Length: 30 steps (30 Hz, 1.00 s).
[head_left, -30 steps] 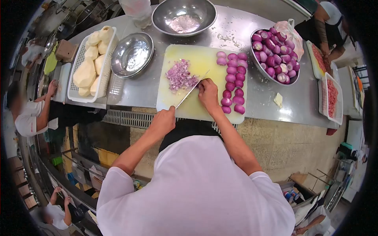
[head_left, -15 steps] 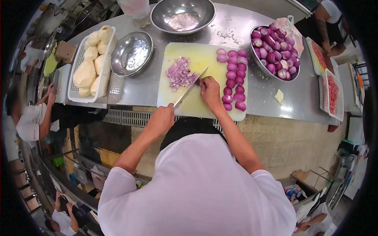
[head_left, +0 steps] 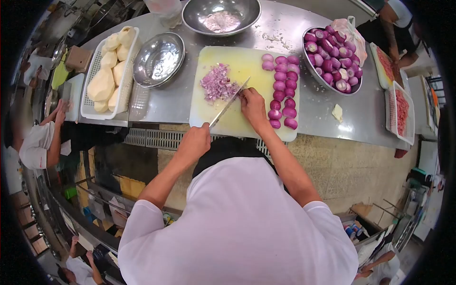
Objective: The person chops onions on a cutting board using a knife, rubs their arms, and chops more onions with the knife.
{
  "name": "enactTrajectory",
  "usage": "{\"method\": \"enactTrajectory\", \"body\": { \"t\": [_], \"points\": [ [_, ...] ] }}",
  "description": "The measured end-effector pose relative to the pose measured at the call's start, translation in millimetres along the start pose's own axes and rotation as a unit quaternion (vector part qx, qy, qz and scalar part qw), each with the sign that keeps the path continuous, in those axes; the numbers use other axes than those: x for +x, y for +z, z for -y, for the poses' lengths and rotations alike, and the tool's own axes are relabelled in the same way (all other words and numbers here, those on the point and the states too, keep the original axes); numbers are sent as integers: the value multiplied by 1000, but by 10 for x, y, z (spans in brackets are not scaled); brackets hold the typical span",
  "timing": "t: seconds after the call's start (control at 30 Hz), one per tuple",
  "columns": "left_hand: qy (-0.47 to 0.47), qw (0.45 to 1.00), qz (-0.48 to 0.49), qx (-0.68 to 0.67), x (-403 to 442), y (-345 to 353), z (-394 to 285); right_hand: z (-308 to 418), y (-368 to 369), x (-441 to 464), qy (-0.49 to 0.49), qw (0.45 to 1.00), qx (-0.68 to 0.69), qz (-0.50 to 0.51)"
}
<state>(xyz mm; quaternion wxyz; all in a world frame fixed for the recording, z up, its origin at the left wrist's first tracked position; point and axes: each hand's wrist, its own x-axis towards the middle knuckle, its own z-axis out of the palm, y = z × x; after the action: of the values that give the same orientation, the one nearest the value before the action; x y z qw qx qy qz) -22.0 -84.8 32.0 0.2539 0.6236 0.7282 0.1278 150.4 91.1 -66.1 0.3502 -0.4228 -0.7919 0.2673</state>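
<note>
"Head view: how much have we cut?"

"One loose pile of chopped onion (head_left: 218,83) lies on the left half of our board (head_left: 204,111), so we'd judge that only a small share is done."

"And what's left?"

"Plenty. Two rows of purple onions (head_left: 279,85) run down the board's right side, with a pair beside their top end, and the bowl (head_left: 315,76) to the right is heaped with more. Whether the rows are halves or whole, we can't tell."

"Our hands?"

"Our left hand (head_left: 194,140) wraps its fingers round the handle of the knife (head_left: 230,102), whose blade slants up between pile and rows. Our right hand (head_left: 255,109) has its fingers bunched together just beside the blade, near the tip; anything they pinch is hidden, so we can't tell."

"And the basin (head_left: 192,18) past the board?"

"It holds pale pinkish bits (head_left: 219,21); we can't say what they are, so we'd leave them uncounted."
</note>
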Motion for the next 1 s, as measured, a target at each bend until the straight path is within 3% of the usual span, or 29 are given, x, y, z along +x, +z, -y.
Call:
{"method": "enactTrajectory", "body": {
  "t": [1.0],
  "points": [
    [28,1000,7,-2,8,85,91,-50,-66,-102,17,999,-34,-11]
  ]
}}
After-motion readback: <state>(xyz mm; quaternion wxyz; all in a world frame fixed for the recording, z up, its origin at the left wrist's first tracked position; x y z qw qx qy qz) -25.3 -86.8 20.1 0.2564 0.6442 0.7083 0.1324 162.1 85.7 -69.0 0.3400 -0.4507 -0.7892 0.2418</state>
